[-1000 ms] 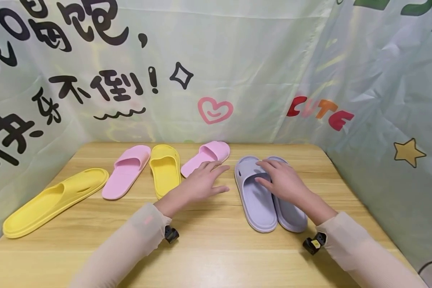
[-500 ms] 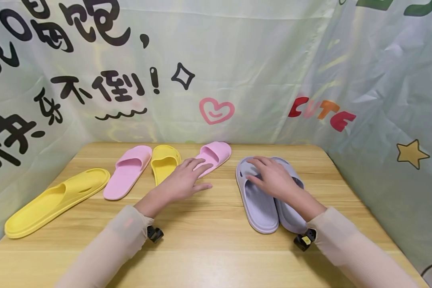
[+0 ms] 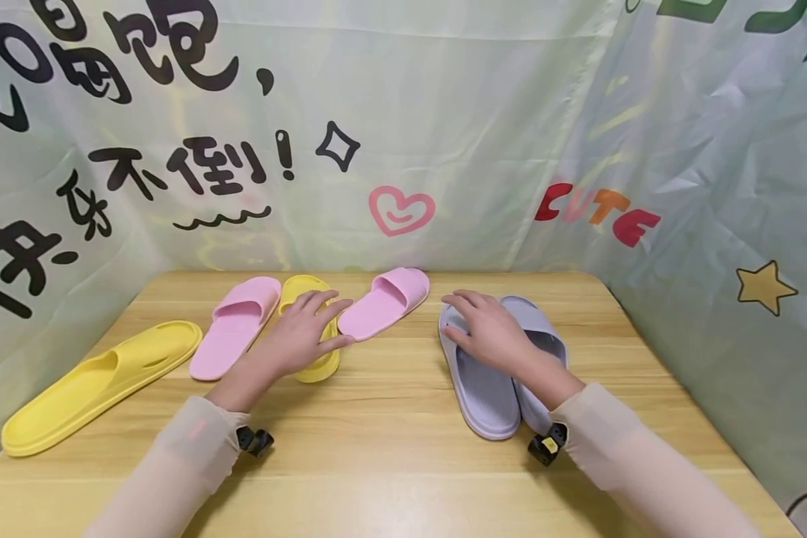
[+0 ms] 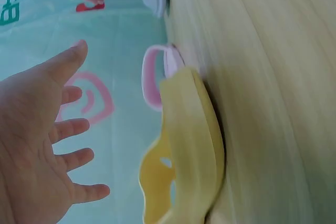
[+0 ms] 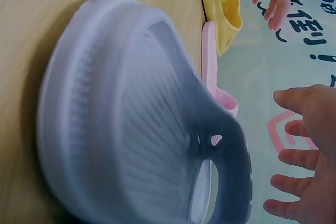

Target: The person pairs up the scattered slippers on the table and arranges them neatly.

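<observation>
1. Pale printed cloth (image 3: 484, 112) hung behind a wood-grain table (image 3: 376, 486).
2. Toward its back, a yellow slipper (image 3: 323, 369) lay below the left hand (image 3: 296, 340); well apart, lavender slippers (image 3: 486, 403) sat side by side below the right hand (image 3: 489, 335). Both hands hovered, fingers spread, holding nothing.
3. They were probably light, bendy foam, hardly fragile; the strap (image 3: 531, 315) seemed the surest hold.
4. Smooth and moulded, the lavender ones had ribbed footbeds (image 5: 149, 108).

On the wood-grain table (image 3: 376, 463) lie 2 yellow slippers (image 3: 97, 390), 2 pink slippers (image 3: 229, 341) and 2 grey-lilac slippers (image 3: 489, 400).
</observation>
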A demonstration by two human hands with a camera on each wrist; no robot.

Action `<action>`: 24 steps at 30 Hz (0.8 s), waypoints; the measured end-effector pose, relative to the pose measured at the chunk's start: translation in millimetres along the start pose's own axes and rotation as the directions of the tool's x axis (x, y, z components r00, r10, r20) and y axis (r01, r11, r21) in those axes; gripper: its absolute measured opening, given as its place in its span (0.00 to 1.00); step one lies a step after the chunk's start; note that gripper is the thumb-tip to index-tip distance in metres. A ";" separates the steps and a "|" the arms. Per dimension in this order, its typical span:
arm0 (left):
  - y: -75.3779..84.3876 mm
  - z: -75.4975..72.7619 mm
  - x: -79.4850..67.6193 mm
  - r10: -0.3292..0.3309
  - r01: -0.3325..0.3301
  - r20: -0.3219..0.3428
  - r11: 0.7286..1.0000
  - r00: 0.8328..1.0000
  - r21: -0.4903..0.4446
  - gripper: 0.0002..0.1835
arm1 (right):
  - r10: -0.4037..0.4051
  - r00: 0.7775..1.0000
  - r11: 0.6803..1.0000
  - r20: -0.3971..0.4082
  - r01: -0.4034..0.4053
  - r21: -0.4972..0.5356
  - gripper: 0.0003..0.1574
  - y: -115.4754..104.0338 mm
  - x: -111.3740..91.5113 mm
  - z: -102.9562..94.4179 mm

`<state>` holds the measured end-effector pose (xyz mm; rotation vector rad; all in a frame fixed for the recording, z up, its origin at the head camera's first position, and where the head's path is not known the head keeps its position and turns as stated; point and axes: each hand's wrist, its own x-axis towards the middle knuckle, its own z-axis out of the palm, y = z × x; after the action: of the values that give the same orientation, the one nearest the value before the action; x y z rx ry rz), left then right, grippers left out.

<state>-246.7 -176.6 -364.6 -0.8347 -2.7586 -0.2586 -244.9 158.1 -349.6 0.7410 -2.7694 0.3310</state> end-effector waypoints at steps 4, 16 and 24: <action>-14.9 -2.8 -6.8 -0.012 0.013 -0.008 1.000 1.000 0.024 0.34 | 0.001 1.000 1.000 0.003 -0.001 0.003 0.35 -3.7 5.2 2.4; -54.0 -2.2 -23.9 -0.093 0.093 0.009 0.995 0.996 0.025 0.33 | -0.005 1.000 1.000 0.020 0.005 -0.009 0.36 -18.0 24.7 11.6; -78.0 -1.6 -33.6 -0.155 0.155 0.007 0.988 0.988 0.012 0.32 | 0.023 0.999 0.999 0.046 -0.025 0.036 0.35 -25.8 34.6 17.2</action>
<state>-263.2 -258.5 -380.2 -0.6199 -2.8337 -0.2677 -263.8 115.7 -351.5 0.7339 -2.8241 0.3754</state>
